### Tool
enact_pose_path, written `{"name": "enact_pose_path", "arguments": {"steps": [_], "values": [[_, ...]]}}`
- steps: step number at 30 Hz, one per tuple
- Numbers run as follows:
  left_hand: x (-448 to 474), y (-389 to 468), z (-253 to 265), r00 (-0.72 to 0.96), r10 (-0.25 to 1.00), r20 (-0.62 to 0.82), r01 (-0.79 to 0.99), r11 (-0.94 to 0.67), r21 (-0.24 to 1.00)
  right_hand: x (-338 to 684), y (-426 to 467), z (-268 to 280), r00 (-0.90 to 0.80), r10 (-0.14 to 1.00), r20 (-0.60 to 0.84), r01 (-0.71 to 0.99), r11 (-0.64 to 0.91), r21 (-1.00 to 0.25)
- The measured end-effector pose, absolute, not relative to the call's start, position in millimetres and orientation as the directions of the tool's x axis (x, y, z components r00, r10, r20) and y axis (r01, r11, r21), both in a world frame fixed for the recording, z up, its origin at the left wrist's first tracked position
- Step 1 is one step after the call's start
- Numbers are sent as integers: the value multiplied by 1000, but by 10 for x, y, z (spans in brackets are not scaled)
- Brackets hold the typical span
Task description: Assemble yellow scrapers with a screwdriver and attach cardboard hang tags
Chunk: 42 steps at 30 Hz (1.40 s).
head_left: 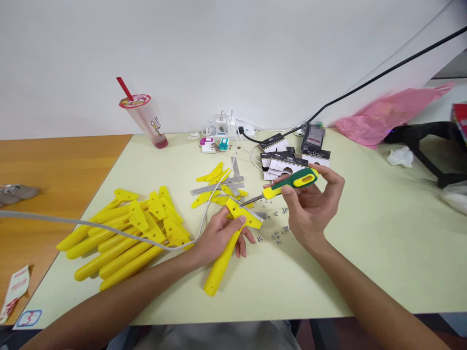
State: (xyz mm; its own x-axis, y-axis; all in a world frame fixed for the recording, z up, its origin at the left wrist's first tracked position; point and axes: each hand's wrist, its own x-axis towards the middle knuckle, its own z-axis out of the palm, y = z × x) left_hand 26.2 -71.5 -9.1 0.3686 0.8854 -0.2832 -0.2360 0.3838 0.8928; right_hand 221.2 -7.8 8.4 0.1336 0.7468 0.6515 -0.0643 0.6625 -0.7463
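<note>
At a pale green table (394, 243), a yellow scraper (222, 262) was pinched near its head by the left hand (215, 238); the right hand (315, 210) gripped a screwdriver (294, 183), tip against the head. Slanted, it could have slipped, jabbing the left hand.

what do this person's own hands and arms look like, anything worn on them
The left hand and right hand are bare: no gloves, rings or watch show. Both forearms are uncovered, with no sleeves in view and no visible markings.
</note>
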Motion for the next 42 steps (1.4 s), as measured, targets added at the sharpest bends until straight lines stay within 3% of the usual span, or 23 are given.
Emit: {"name": "enact_pose_path", "arguments": {"steps": [7,14,20,32,42], "values": [[221,-691,-176,361,893,-269,-344,395,852,2259,-19,92,224,803,552,-35,572,-819],[233,-612,-84,232,913,-337,-477,409,778,2339,100,14,269,860,434,-88,470,-878],[228,-570,-27,204,893,-401,-517,446,731,2313,77,-5,209,848,486,-32,503,-864],[254,-589,-11,204,887,-413,-565,452,690,2257,0,-26,92,861,500,-94,507,-857],[236,-576,-17,219,865,-452,-510,496,703,2275,-31,-8,68,842,535,-42,539,-842]]}}
